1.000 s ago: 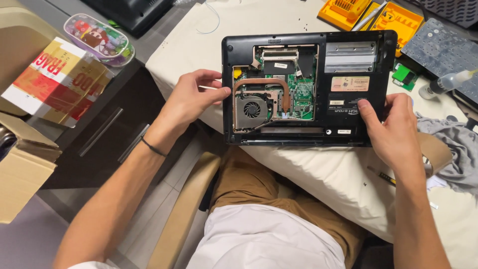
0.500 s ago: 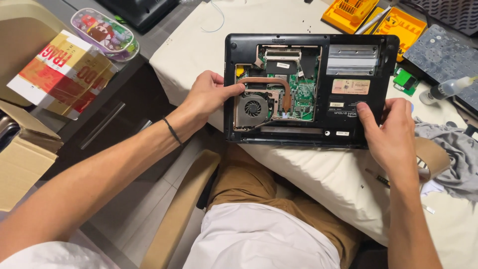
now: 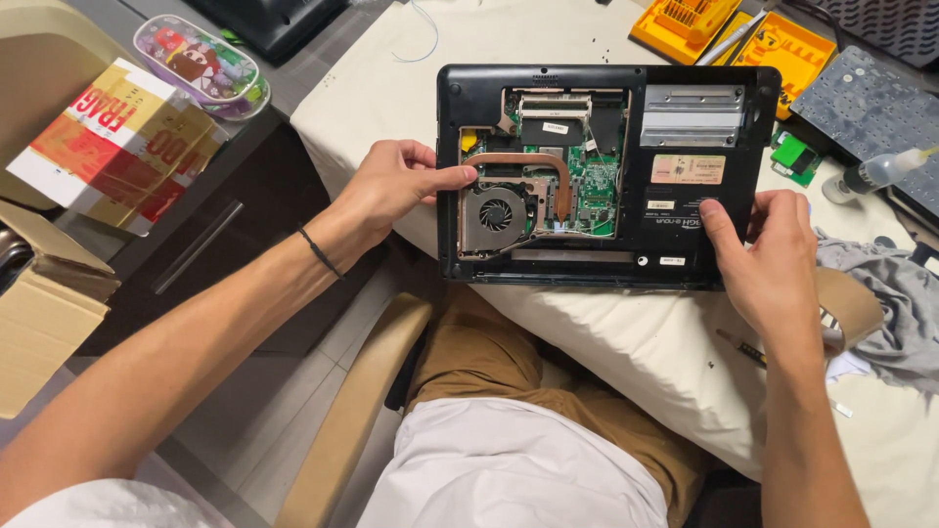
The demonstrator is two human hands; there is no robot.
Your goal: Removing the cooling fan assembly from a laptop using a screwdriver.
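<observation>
I hold an open black laptop (image 3: 602, 176) upside down in front of me. It lies flat on the white cloth (image 3: 626, 342) that covers the table, at the near edge, just above my lap. Its bottom cover is off, so I see the inside.

My left hand (image 3: 391, 186) is at the left side of the laptop. The fingers (image 3: 416, 154) curl around the left edge, and my thumb (image 3: 452, 178) lies flat on top, pointing in at the round fan (image 3: 496, 213). A bent copper pipe (image 3: 533, 171) runs just above the fan, beside the green board (image 3: 592, 181). A thin black band (image 3: 320, 252) sits on my left wrist.

My right hand (image 3: 773, 259) grips the near right corner of the laptop. The thumb (image 3: 719, 230) presses on the black top there, just under a pale sticker (image 3: 688, 168). The other fingers (image 3: 782, 203) wrap around the right edge, close together. A silver metal plate (image 3: 692, 115) sits above the sticker.

To the right of the laptop lie a small green part (image 3: 794, 156), a clear squeeze bottle (image 3: 873, 174) and a grey rag (image 3: 895, 293). Behind the laptop is an orange tool case (image 3: 729, 29), and a flat grey keyboard piece (image 3: 866, 98) lies further right. Far to the left of the laptop are a red and yellow box (image 3: 108, 147) and a clear tub (image 3: 196, 64) with bright things in it. A brown box (image 3: 44, 323) stands lower on the left.
</observation>
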